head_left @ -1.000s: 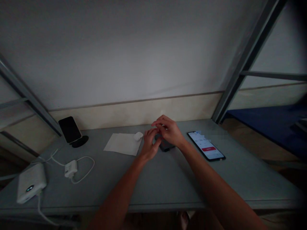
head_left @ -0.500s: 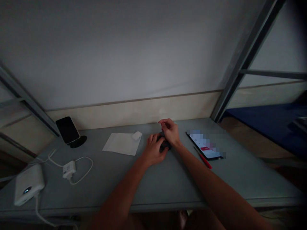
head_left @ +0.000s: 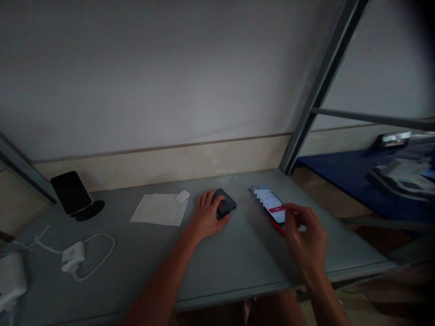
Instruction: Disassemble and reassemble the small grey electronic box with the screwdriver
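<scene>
My left hand (head_left: 209, 215) rests on a flat dark grey box-shaped object (head_left: 226, 202) lying on the desk. Its fingers and thumb are curled round the left side of that object. Over the near end of a lit phone (head_left: 272, 199) is my right hand (head_left: 306, 235), thumb and forefinger drawn together. Whether anything small sits between those fingers cannot be made out. A red-handled slim tool (head_left: 276, 225) lies along the phone's near side, its end hidden by my right hand.
White paper (head_left: 154, 210) with a small rounded white object (head_left: 182, 196) lies to the left. Further left are a dark-screened device on a stand (head_left: 71, 192), a white charger with a looped cable (head_left: 73, 256) and a white block (head_left: 12, 276). A metal post (head_left: 299, 131) rises at the right.
My right hand has left the dark grey object and moved right and nearer, over the phone and red-handled tool. My left hand stays on the dark object. The view has turned right.
</scene>
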`<action>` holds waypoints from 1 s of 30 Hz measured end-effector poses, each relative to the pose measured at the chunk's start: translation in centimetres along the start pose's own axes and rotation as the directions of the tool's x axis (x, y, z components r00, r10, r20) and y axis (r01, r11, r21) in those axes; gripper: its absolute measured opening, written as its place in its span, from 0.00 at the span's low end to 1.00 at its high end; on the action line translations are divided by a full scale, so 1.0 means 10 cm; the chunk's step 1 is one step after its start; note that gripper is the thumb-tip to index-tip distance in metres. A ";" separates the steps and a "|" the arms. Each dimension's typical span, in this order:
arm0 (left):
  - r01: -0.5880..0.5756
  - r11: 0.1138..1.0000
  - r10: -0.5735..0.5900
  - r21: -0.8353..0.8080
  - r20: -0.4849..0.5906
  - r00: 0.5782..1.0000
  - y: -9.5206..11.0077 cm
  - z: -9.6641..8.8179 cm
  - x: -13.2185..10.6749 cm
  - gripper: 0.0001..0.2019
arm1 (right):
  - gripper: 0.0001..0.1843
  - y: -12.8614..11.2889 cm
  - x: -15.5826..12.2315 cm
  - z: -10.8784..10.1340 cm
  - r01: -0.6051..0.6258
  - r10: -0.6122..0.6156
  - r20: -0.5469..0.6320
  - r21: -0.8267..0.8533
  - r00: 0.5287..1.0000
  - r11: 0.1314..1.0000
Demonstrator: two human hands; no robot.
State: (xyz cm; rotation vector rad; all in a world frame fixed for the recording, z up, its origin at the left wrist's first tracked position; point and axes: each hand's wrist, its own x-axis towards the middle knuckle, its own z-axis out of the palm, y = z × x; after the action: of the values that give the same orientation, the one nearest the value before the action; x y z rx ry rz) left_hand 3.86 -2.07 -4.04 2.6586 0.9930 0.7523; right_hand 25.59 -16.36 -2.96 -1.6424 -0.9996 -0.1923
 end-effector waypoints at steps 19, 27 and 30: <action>0.024 1.000 -0.022 0.015 -0.086 0.996 0.00 -0.01 0.04 0.13 | 0.17 0.38 -0.41 -0.14 0.032 0.028 0.480 -0.116 0.877 0.993; 0.131 0.814 -0.243 -0.566 -0.126 0.962 -0.15 -0.04 0.11 0.20 | 0.20 -0.17 0.19 0.28 -0.109 -0.077 0.401 0.421 0.913 0.901; 0.126 0.733 -0.237 -0.668 -0.078 0.968 -0.25 -0.04 0.12 0.23 | 0.21 -0.45 0.58 0.68 -0.184 -0.139 0.457 0.593 0.878 0.784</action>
State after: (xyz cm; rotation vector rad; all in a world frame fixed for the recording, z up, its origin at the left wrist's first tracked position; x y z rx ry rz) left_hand 3.02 0.58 -4.11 1.8785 0.8023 1.0478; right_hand 23.58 -7.65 1.45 -1.0846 -1.2440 0.5562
